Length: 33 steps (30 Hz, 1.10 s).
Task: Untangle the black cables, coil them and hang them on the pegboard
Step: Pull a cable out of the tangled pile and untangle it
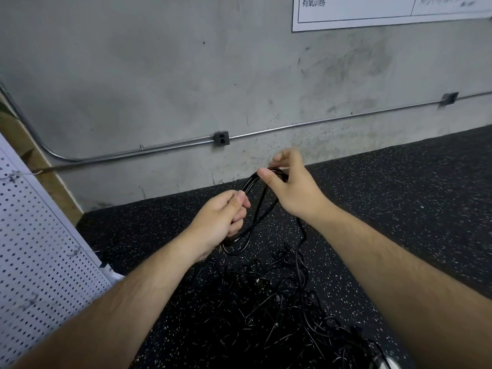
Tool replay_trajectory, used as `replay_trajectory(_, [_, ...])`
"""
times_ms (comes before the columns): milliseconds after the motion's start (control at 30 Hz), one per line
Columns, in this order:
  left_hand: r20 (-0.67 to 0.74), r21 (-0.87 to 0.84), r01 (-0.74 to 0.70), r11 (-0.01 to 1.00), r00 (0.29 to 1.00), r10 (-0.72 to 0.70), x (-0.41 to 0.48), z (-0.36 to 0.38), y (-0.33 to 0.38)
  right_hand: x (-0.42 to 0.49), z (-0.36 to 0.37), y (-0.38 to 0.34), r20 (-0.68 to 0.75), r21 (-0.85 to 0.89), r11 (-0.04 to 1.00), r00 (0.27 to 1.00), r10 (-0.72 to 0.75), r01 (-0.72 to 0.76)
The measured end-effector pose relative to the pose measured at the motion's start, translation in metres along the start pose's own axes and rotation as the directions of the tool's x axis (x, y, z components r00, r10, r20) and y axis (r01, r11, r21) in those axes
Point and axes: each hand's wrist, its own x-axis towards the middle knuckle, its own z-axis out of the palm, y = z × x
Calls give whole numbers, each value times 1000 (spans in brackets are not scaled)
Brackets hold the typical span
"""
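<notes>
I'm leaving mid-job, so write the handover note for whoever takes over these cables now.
Left hand grips the lower side of a part-made coil; right hand pinches its top.
A strand runs from below the right hand down to the tangle on the floor.
Pegboard at left, no cables on the part in view.
Left to do: finish coil, hang it, untangle the rest.

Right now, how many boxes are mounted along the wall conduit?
2. One box sits centre frame, above the left hand; a second box is farther right along the conduit. Others may lie beyond the frame.
</notes>
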Motion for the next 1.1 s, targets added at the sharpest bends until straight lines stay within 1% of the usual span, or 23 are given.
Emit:
replay_trajectory(67, [12,-44,-4,999,1000,4,-2,-1,2,-5,0,2,131,68,996,990,45,-54])
replay_trajectory(100, [16,-64,-2,998,1000,3,-3,-2,2,-8,-1,2,178,119,987,980,87,-109])
replay_trajectory(133, [23,-85,5,996,1000,-3,-4,-2,2,-10,-1,3,212,170,971,969,129,-166])
replay_trajectory(167, [37,-104,17,994,999,-13,-5,-2,2,-11,0,3,228,185,962,961,157,-201])
replay_trajectory(233, [96,-141,57,988,994,-43,-7,-4,2,-10,2,3,210,94,978,964,166,-189])
replay_trajectory(267, [145,-163,83,983,988,-59,-8,-6,4,-9,5,3,197,83,982,969,153,-171])
replay_trajectory(300, [202,-187,111,976,977,-73,-9,-8,5,-8,8,2,184,120,979,973,140,-164])
replay_trajectory(367, [309,-193,165,967,946,-99,-12,-12,11,-4,13,1,141,272,948,982,128,-162])
replay_trajectory(433, [386,-151,194,969,914,-123,-16,-11,14,0,15,-1,118,443,880,984,136,-175])
replay_trajectory(467, [407,-133,201,971,904,-131,-17,-9,15,1,14,-3,118,492,851,983,142,-182])
replay_trajectory(500, [411,-102,197,975,901,-139,-17,-7,14,2,13,-4,115,505,843,982,149,-187])
replay_trajectory(567, [377,19,137,990,916,-134,-15,-5,11,2,10,-4,115,495,850,983,141,-180])
replay_trajectory(633, [369,90,107,990,920,-133,-16,-8,10,2,9,-2,164,483,858,980,109,-176])
replay_trajectory(700, [363,4,154,988,920,-146,-19,-10,12,1,10,0,234,443,882,971,57,-158])
replay_trajectory(800, [308,-233,180,956,946,-103,-17,-6,20,-1,14,-1,304,316,946,952,-26,-75])
replay_trajectory(833, [282,-309,192,931,954,-103,-14,-6,21,-3,16,-3,345,305,950,937,-44,-68])
replay_trajectory(867, [257,-364,198,910,961,-106,-11,-6,23,-5,20,-5,399,337,937,915,-60,-86])
replay_trajectory(900, [235,-385,195,902,966,-109,-8,-7,23,-7,23,-6,437,364,927,896,-81,-93])
replay_trajectory(933, [220,-377,190,906,969,-112,-7,-8,22,-7,25,-6,441,354,932,892,-95,-76])
replay_trajectory(1033, [201,-313,168,935,974,-107,-6,-10,19,-6,26,-1,378,213,977,922,-89,7])
replay_trajectory(1067, [185,-317,153,936,978,-98,-6,-10,19,-7,27,-1,363,205,979,929,-74,-2])
replay_trajectory(1100, [164,-339,137,931,983,-85,-5,-10,20,-8,27,0,357,228,973,933,-44,-41])
